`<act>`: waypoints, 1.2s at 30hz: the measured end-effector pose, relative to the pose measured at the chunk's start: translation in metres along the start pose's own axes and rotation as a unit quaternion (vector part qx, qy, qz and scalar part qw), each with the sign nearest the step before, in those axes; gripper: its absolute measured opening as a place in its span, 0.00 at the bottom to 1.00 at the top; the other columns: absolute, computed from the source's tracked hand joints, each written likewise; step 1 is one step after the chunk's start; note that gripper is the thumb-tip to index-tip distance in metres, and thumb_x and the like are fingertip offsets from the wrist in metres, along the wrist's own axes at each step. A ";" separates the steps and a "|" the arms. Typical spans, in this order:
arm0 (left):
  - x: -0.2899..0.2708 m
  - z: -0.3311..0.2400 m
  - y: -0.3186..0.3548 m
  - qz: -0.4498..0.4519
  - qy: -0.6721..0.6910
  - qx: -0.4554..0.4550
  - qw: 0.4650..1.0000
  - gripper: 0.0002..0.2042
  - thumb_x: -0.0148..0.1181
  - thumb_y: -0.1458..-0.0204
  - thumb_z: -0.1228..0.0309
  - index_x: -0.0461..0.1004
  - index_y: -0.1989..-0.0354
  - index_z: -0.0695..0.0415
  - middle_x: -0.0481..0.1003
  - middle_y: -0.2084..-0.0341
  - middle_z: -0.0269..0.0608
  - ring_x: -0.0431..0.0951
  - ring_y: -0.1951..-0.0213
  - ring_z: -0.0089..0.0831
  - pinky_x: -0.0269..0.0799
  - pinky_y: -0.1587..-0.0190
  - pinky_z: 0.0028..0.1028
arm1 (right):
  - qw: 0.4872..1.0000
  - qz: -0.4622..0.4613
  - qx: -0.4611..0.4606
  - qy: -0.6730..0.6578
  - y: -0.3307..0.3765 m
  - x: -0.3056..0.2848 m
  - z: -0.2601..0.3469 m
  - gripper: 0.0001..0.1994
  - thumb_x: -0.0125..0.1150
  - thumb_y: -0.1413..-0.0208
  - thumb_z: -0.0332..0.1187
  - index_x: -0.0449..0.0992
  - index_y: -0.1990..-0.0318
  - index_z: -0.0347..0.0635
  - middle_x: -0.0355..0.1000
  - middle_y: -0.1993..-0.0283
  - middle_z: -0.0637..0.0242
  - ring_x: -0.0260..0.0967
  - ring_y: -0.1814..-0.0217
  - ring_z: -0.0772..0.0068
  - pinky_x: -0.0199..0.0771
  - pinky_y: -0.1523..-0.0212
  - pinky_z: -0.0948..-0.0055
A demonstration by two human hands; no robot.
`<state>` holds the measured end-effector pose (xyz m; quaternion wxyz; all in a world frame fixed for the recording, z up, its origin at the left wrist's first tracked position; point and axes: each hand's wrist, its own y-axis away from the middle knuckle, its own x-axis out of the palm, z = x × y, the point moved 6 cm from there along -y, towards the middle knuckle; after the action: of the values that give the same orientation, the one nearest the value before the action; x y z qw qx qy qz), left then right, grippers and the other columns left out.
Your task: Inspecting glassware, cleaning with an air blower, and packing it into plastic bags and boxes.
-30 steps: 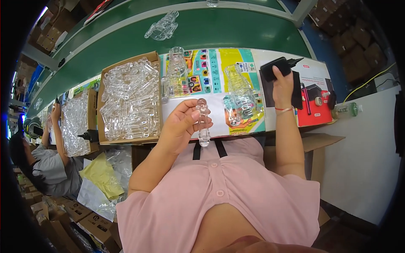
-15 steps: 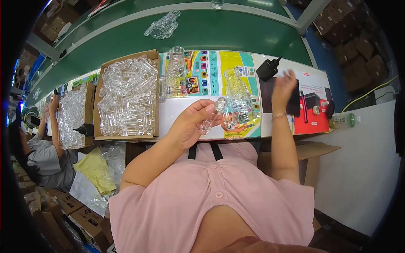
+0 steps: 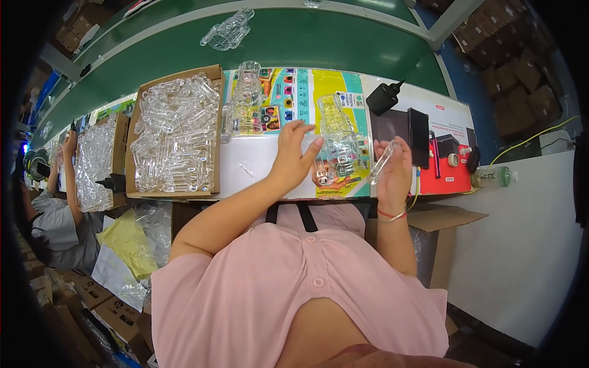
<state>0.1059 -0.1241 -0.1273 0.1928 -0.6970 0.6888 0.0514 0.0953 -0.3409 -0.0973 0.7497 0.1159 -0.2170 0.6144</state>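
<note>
My right hand (image 3: pixel 396 181) is closed around a clear plastic tube-like piece (image 3: pixel 383 163), held tilted above the table's front edge. My left hand (image 3: pixel 294 156) is open, thumb and fingers apart, with nothing in it. Just right of its fingers, a cluster of clear plastic parts (image 3: pixel 337 138) stands on a printed cardboard sheet (image 3: pixel 300 83). A second clear plastic assembly (image 3: pixel 246 92) stands farther back on the left. Beyond my right hand lies a black dropper bottle (image 3: pixel 383 98).
At left, an open carton (image 3: pixel 219 122) is heaped with clear pieces. A black phone (image 3: pixel 418 138), tape roll (image 3: pixel 453 160) and green-tinted bottle (image 3: pixel 500 176) lie at right. Another clear assembly (image 3: pixel 228 30) rests on the green surface (image 3: pixel 319 43). Someone works at far left.
My left hand has let go of the clear piece it held and opened. My right hand has come back from near the dropper bottle and now holds a clear piece.
</note>
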 end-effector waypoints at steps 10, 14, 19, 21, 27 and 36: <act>0.011 -0.009 0.003 0.053 0.140 -0.016 0.989 0.36 0.67 0.62 0.63 0.57 0.45 0.62 0.53 0.44 0.55 0.56 0.43 0.48 0.57 0.45 0.42 | 0.915 0.020 0.231 -0.331 0.006 0.015 -0.057 0.10 0.48 0.42 0.37 0.68 0.62 0.40 0.69 0.65 0.65 0.68 0.65 0.76 0.69 0.56 0.70; -0.028 -0.053 0.024 0.080 0.382 0.001 0.921 0.50 0.74 0.72 0.72 0.45 0.39 0.55 0.56 0.46 0.45 0.62 0.47 0.33 0.65 0.49 0.35 | 0.957 0.059 0.157 -0.237 0.024 0.054 -0.009 0.12 0.47 0.42 0.39 0.65 0.60 0.38 0.66 0.62 0.64 0.66 0.63 0.76 0.69 0.58 0.73; -0.065 -0.085 0.042 0.035 0.336 0.109 0.935 0.51 0.75 0.75 0.68 0.47 0.39 0.58 0.61 0.50 0.41 0.64 0.49 0.32 0.63 0.49 0.31 | 0.983 0.178 -0.012 -0.033 0.044 0.080 0.026 0.19 0.55 0.47 0.42 0.60 0.57 0.37 0.61 0.61 0.64 0.63 0.62 0.77 0.68 0.63 0.79; -0.075 -0.088 0.049 0.010 0.178 0.157 0.971 0.50 0.76 0.76 0.67 0.50 0.40 0.60 0.64 0.52 0.42 0.65 0.51 0.30 0.63 0.51 0.29 | 0.982 0.183 -0.030 -0.048 0.045 0.087 0.030 0.19 0.57 0.49 0.40 0.61 0.57 0.37 0.62 0.61 0.63 0.63 0.61 0.76 0.66 0.58 0.75; -0.085 -0.103 0.055 0.001 0.084 0.223 0.971 0.49 0.76 0.76 0.66 0.52 0.42 0.60 0.66 0.55 0.44 0.68 0.57 0.32 0.65 0.56 0.30 | 0.976 0.205 -0.059 -0.044 0.050 0.090 0.031 0.18 0.62 0.52 0.34 0.61 0.58 0.38 0.61 0.61 0.63 0.63 0.56 0.72 0.65 0.50 0.69; -0.097 -0.093 0.058 0.065 0.193 0.128 0.971 0.47 0.74 0.72 0.67 0.52 0.41 0.57 0.62 0.51 0.43 0.67 0.55 0.31 0.66 0.57 0.30 | 0.967 0.225 -0.114 -0.029 0.057 0.103 0.025 0.16 0.61 0.53 0.28 0.61 0.58 0.40 0.60 0.59 0.63 0.63 0.55 0.69 0.62 0.50 0.68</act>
<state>0.0263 -0.0628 -0.0201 0.1399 -0.6173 0.7574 -0.1602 0.0504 -0.2502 -0.0323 0.5936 -0.0043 -0.3283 0.7347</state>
